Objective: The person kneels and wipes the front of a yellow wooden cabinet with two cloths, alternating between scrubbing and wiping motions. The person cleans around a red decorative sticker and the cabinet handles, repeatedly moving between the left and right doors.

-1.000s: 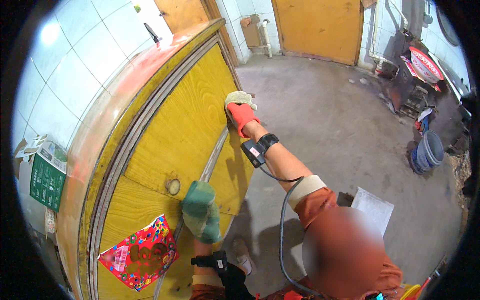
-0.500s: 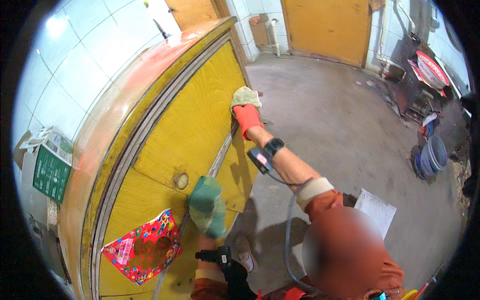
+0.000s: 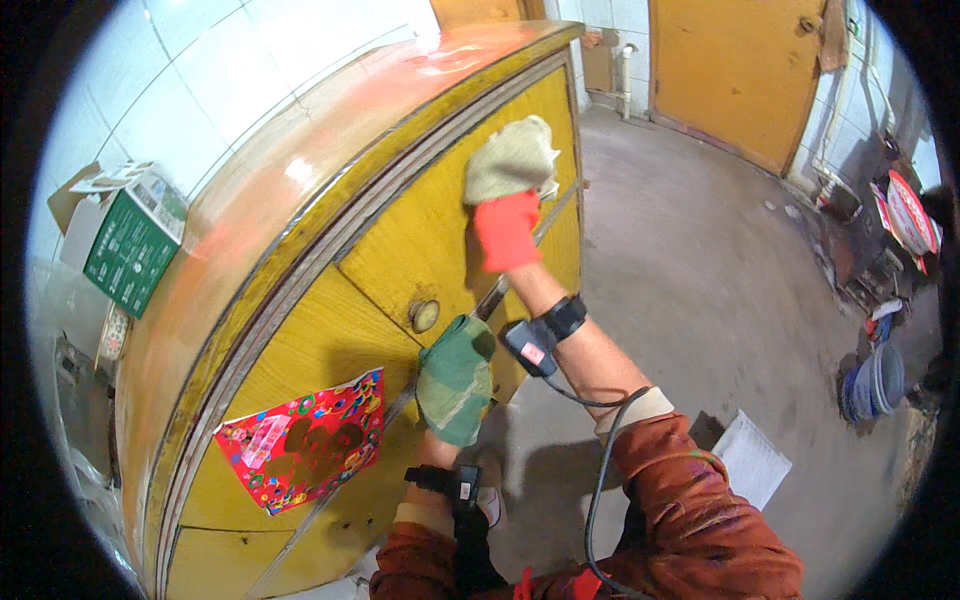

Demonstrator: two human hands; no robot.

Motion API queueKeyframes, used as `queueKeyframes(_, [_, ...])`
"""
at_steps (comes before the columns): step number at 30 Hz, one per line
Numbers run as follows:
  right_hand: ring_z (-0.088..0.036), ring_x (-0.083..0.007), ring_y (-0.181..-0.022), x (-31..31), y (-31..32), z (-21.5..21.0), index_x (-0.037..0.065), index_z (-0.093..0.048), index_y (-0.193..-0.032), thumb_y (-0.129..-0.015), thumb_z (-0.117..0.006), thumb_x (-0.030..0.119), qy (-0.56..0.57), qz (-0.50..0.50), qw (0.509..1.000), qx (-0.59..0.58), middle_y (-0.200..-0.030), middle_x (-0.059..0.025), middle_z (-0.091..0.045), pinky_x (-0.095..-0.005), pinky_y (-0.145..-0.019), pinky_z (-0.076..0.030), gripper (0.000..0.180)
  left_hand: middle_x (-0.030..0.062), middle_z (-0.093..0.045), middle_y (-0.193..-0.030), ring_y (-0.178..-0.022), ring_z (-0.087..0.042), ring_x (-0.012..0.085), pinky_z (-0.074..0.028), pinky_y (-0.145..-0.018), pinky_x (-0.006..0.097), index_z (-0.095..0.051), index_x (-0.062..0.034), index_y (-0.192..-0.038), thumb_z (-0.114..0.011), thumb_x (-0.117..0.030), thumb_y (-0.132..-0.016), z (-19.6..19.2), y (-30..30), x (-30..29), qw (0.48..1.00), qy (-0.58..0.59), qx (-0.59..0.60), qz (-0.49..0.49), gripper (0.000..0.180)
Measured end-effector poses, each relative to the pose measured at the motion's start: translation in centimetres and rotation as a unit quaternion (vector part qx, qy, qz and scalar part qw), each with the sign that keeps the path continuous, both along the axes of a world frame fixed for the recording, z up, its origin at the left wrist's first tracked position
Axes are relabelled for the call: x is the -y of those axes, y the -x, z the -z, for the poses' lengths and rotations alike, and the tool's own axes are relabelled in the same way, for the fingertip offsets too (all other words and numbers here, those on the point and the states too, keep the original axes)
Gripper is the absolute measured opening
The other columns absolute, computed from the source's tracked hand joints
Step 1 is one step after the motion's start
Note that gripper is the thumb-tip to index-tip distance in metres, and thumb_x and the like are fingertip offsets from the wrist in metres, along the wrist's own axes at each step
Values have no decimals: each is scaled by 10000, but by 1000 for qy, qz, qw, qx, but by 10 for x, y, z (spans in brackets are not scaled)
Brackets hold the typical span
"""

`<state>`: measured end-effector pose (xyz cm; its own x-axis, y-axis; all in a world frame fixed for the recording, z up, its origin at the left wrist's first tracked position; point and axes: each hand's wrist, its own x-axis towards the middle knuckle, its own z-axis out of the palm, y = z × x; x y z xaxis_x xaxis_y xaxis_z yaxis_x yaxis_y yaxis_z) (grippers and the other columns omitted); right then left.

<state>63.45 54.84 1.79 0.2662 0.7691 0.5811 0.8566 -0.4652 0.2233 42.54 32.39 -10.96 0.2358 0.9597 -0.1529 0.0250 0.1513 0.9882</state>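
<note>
A yellow wooden cabinet [image 3: 300, 350] fills the left and middle. My right hand [image 3: 510, 220], in a red-cuffed glove, is at the upper part of its front, with a crumpled grey-green cloth [image 3: 512, 160] over the fingers and pressed on the wood. My left hand [image 3: 455, 380], in a green glove, rests lower down by the strip between the door panels. Its fingers are hidden. A round knob [image 3: 424, 315] sits just above it. Beside the left hand, a red patterned paper [image 3: 310, 440] is stuck to the cabinet front.
A green and white carton [image 3: 135, 245] stands on the left. To the right are a grey floor [image 3: 680, 260], a white sheet [image 3: 752, 458], a bucket [image 3: 880, 380] and a red and white basin [image 3: 910, 215]. An orange door [image 3: 735, 75] is at the back.
The view has shifted, so the cabinet appears farther right. My right hand with the cloth has moved from the cabinet's edge onto its upper front. The left hand stays near the knob.
</note>
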Motion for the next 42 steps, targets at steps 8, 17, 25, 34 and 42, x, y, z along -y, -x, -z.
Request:
queueKeyframes(8, [-529,-319,-1221,100,-2,17,48,-529,-1308,-921,-540,102,-200,-480,841,-150,-1281,-160,-578,-402,-1003,-443,390,128,-596,-1250,-1114,-577,288,-474,-923,393,-567,-65,-1284,-590,-168,-900,-42,-30,-28,996,-44,69,22,398])
queueKeyframes(17, [-629,-308,-910,159,-13,90,-15,-641,-984,-836,-616,178,-131,-182,569,-791,-968,-174,-678,-408,-792,-493,245,140,-567,-1260,-1131,-552,311,-461,-920,409,-553,-72,-1286,-603,-165,-866,-106,-32,14,980,-174,96,8,433])
queueKeyframes(25, [-576,-180,-835,269,-29,94,10,-652,-1107,-851,-630,189,-212,-116,409,-880,-1010,-72,-657,-336,-705,-461,312,151,-541,-1268,-1145,-529,330,-450,-917,424,-541,-78,-1288,-614,-162,-836,-173,41,76,690,-606,-374,-130,465])
queueKeyframes(34, [-545,-194,-770,283,-51,131,-20,-657,-968,-811,-592,168,-171,-85,389,-901,-903,-91,-650,-367,-686,-444,253,162,-496,-1300,-1155,-513,318,-446,-876,421,-534,-126,-1304,-624,-167,-805,-204,-4,9,504,-544,-644,-188,509])
queueKeyframes(42, [-627,-230,-940,291,-56,86,-7,-613,-1146,-861,-552,76,-252,-116,184,-943,-1136,-99,-650,-353,-816,-501,303,148,-544,-1267,-1116,-548,299,-466,-801,390,-596,-145,-1114,-570,-145,-831,-135,3,-3,476,-590,-637,-144,284])
